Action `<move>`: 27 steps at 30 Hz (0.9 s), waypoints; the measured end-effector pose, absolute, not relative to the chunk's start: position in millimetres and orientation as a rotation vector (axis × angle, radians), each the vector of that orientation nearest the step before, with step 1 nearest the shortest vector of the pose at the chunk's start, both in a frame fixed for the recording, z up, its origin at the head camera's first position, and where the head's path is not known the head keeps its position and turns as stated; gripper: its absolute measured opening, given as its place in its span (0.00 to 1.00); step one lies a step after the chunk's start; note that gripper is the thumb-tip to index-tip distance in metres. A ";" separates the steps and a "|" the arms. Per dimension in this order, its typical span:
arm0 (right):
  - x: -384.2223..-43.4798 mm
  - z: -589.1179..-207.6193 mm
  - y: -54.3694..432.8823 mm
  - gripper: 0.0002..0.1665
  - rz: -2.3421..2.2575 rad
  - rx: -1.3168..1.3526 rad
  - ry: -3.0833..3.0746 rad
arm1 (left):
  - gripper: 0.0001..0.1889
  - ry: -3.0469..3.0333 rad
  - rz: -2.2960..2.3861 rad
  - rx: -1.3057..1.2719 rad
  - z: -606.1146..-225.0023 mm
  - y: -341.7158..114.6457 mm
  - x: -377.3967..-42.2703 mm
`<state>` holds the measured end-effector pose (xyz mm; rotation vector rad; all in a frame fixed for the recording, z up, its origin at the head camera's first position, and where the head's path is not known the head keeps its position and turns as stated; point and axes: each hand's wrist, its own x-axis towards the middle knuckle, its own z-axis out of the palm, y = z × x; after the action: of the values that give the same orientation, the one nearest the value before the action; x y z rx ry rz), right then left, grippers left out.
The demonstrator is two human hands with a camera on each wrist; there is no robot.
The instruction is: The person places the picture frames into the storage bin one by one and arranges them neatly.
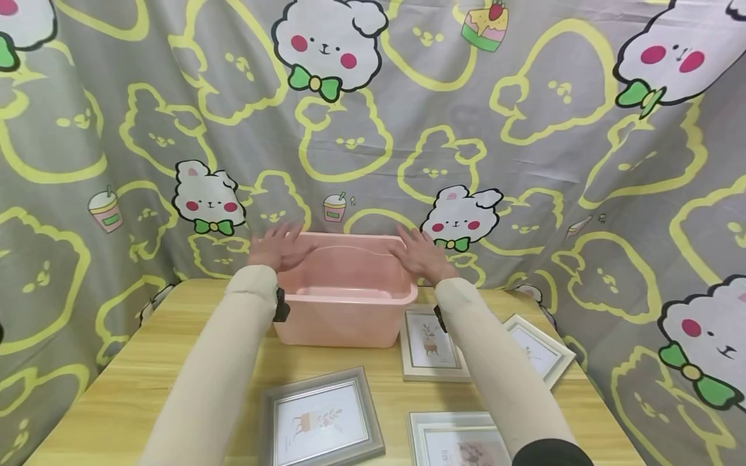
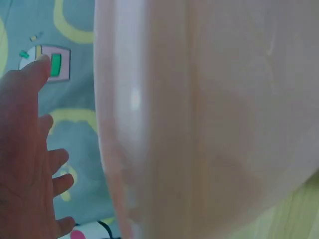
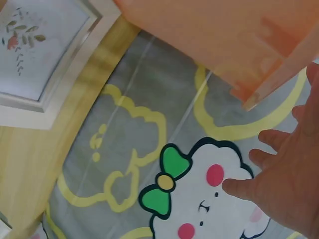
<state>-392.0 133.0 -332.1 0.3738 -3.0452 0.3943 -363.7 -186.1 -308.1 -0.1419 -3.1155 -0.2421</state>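
Note:
A pink plastic bin (image 1: 338, 323) stands at the far edge of the wooden table, its open top showing a bare inside. Over its left rim, my left hand (image 1: 276, 248) has its fingers spread; in the left wrist view the fingers (image 2: 61, 158) are extended beside the bin wall (image 2: 224, 99). My right hand (image 1: 422, 254) is at the right back corner of the rim, fingers also straight and spread. The right wrist view has this hand (image 3: 286, 169) just off the bin's edge (image 3: 259, 94). Neither hand holds anything.
Nearest the front lies a grey picture frame (image 1: 373, 424). Right of the bin are a cream frame (image 1: 410, 372), a tilted white frame (image 1: 562, 362) and another pale frame (image 1: 416, 430), partly behind the right arm. A patterned grey curtain (image 1: 361, 110) hangs behind the table (image 1: 146, 382).

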 end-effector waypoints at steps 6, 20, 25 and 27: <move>-395.0 -339.0 142.5 0.43 0.407 0.394 -3.038 | 0.45 -3.153 -0.247 -0.148 -317.8 -200.3 -365.0; -401.6 -358.1 156.3 0.37 0.484 0.476 -2.998 | 0.52 -3.222 -0.466 -0.143 -339.8 -230.7 -359.0; -402.8 -364.4 165.3 0.36 0.571 0.482 -2.959 | 0.51 -3.179 -0.582 -0.181 -345.6 -238.6 -354.9; -403.6 -367.8 169.1 0.36 0.587 0.490 -2.953 | 0.50 -3.170 -0.637 -0.191 -345.8 -240.7 -353.1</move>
<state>-403.6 169.1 -367.8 0.4903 -2.9535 0.5865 -353.1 -240.7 -345.8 -0.1906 -3.1700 -0.6374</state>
